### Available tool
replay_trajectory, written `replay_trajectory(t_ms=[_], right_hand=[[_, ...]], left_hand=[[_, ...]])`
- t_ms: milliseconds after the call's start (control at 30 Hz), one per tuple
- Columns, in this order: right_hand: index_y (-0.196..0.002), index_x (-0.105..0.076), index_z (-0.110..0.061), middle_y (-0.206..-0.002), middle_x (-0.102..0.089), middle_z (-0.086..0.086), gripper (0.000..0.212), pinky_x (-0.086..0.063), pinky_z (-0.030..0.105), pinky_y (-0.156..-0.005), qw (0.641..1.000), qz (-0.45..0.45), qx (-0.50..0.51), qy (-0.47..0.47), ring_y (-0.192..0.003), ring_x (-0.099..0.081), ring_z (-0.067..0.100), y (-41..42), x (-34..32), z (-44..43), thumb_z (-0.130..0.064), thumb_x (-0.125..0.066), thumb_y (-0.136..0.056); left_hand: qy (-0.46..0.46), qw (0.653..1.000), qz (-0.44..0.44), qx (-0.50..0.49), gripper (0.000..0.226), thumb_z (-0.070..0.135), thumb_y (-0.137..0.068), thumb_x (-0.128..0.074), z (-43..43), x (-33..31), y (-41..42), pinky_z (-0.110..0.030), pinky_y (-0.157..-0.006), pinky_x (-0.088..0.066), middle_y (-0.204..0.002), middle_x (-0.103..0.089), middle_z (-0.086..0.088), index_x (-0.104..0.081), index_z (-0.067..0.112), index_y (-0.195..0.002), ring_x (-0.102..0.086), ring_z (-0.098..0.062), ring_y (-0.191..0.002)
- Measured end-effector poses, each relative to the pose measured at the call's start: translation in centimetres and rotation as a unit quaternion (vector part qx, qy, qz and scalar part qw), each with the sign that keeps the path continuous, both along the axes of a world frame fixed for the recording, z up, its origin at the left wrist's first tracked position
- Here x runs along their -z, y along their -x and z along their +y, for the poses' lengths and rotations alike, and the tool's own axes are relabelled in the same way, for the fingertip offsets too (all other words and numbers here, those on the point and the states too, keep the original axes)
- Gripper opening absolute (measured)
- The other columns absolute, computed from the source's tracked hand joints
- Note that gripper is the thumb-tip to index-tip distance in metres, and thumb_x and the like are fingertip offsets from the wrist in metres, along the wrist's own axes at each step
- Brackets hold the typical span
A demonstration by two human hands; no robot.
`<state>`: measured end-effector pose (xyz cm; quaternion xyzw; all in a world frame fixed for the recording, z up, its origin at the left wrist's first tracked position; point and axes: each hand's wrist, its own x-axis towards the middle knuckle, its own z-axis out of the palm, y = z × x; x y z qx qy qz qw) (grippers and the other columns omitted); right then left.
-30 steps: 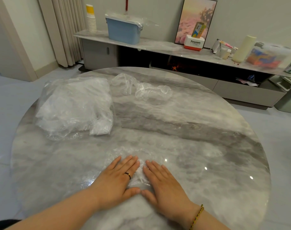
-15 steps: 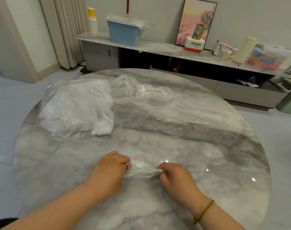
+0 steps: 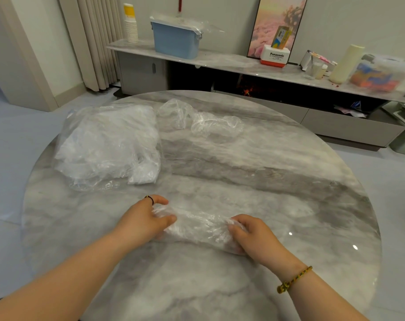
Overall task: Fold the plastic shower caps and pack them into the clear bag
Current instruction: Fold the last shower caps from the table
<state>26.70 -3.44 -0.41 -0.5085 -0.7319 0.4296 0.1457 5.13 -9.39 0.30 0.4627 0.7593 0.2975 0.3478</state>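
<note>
Head view: a second ago both palms lay flat on the plastic, and now the left hand (image 3: 143, 224) and right hand (image 3: 252, 237) each pinch an opposite end of the shower cap (image 3: 199, 224), drawn out into a long band just inside the near edge of the table (image 3: 289, 181). That suggests one fold is set and the next beginning. The clear bag (image 3: 104, 144), already stuffed, sits by the left edge, and two loose caps (image 3: 203, 119) wait near the far edge.

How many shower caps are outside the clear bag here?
3: one shower cap gripped between the left hand and right hand; two crumpled caps, side by side at the table's far side. Those inside the clear bag can't be counted.
</note>
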Motion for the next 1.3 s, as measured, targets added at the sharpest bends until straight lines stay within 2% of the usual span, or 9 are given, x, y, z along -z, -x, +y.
replay_trajectory(t_ms=[133, 267, 467, 633, 733, 800, 1100, 1200, 1300], right_hand=[[-0.08, -0.056, -0.021, -0.061, -0.051, -0.01, 0.017, -0.037, 0.012, -0.054, 0.999, -0.048, 0.0, -0.022, -0.049, -0.048, 0.0, 0.3, 0.6, -0.2, -0.024, -0.049, -0.095], [-0.082, -0.06, -0.024, -0.072, -0.059, -0.01, 0.017, -0.04, 0.017, -0.066, 0.997, -0.075, -0.004, -0.034, -0.073, -0.057, 0.008, 0.8, 0.7, -0.7, -0.029, -0.05, -0.094], [-0.131, -0.041, -0.02, -0.103, -0.059, -0.001, 0.037, -0.04, 0.025, -0.076, 0.973, -0.181, 0.045, -0.133, -0.092, -0.055, 0.016, 0.9, 0.4, -1.5, -0.026, -0.045, -0.094], [-0.118, -0.045, -0.015, -0.116, -0.065, 0.007, 0.038, -0.022, 0.035, -0.105, 0.89, -0.216, 0.022, -0.401, -0.115, -0.044, 0.021, 1.7, 2.4, -1.9, -0.025, -0.037, -0.083], [-0.12, -0.047, -0.017, -0.121, -0.063, 0.003, 0.049, -0.009, 0.033, -0.108, 0.903, -0.265, -0.048, -0.336, -0.119, -0.048, 0.019, 2.4, 2.9, -2.6, -0.031, -0.004, -0.1], [-0.115, -0.062, -0.018, -0.118, -0.065, 0.0, 0.068, -0.009, 0.031, -0.107, 0.899, -0.316, -0.073, -0.293, -0.111, -0.06, 0.017, 2.2, 3.4, -2.4, -0.033, 0.003, -0.099], [-0.105, -0.071, -0.018, -0.113, -0.067, -0.003, 0.075, -0.01, 0.026, -0.105, 0.894, -0.345, -0.132, -0.253, -0.104, -0.064, 0.013, 1.9, 4.4, -2.4, -0.034, 0.002, -0.099], [-0.107, -0.07, -0.018, -0.116, -0.066, -0.004, 0.077, -0.016, 0.026, -0.106, 0.897, -0.346, -0.11, -0.252, -0.106, -0.063, 0.012, 1.7, 4.3, -2.3, -0.036, 0.004, -0.098], [-0.144, -0.029, -0.011, -0.15, -0.029, -0.002, 0.082, 0.002, 0.026, -0.113, 0.923, -0.293, -0.098, -0.23, -0.14, -0.026, 0.013, 1.6, 3.0, -2.2, -0.055, 0.006, -0.084]], left_hand=[[-0.221, 0.901, 0.372, 0.033, 0.042, 0.034, -0.082, -0.047, -0.1, 0.6, -1.0, -0.029, -0.095, -0.025, -0.106, -0.063, -0.004, -0.044, 0.024, -0.122, -0.045, -0.017, -0.105], [-0.311, 0.826, 0.413, 0.225, 0.035, 0.024, -0.084, -0.04, -0.2, 2.9, -3.4, -0.035, -0.107, -0.015, -0.114, -0.066, -0.006, -0.062, 0.019, -0.111, -0.044, -0.018, -0.114], [-0.079, 0.857, 0.413, 0.299, 0.072, 0.037, -0.1, 0.0, 0.4, 4.7, -4.6, -0.032, -0.107, -0.009, -0.112, -0.068, 0.003, -0.069, 0.021, -0.109, -0.063, -0.013, -0.107], [-0.018, 0.878, 0.398, 0.266, 0.06, 0.042, -0.096, -0.012, 0.1, 4.6, -4.9, -0.036, -0.108, -0.005, -0.116, -0.066, 0.0, -0.067, 0.024, -0.112, -0.059, -0.015, -0.112], [-0.009, 0.896, 0.381, 0.228, 0.084, 0.059, -0.07, 0.006, 0.4, 4.1, -5.1, -0.038, -0.098, 0.03, -0.15, -0.002, 0.0, -0.018, 0.028, -0.145, 0.005, -0.014, -0.136], [0.003, 0.891, 0.391, 0.23, 0.09, 0.059, -0.053, 0.022, 0.3, 4.4, -5.2, -0.043, -0.087, 0.037, -0.135, 0.03, 0.013, 0.019, 0.029, -0.137, 0.033, -0.008, -0.123], [0.035, 0.901, 0.361, 0.238, 0.087, 0.062, -0.048, 0.024, 0.7, 4.5, -5.3, -0.049, -0.106, 0.021, -0.153, 0.023, 0.006, 0.028, 0.028, -0.128, 0.032, -0.009, -0.132], [0.031, 0.897, 0.363, 0.25, 0.113, 0.075, -0.031, 0.044, 0.8, 4.4, -5.3, -0.046, -0.108, 0.02, -0.151, 0.024, 0.008, 0.027, 0.026, -0.131, 0.032, -0.01, -0.131], [0.056, 0.893, 0.358, 0.266, 0.125, 0.08, -0.033, 0.041, 1.0, 3.7, -5.1, -0.043, -0.111, 0.015, -0.146, 0.024, 0.015, 0.014, 0.03, -0.145, 0.02, -0.016, -0.141]])
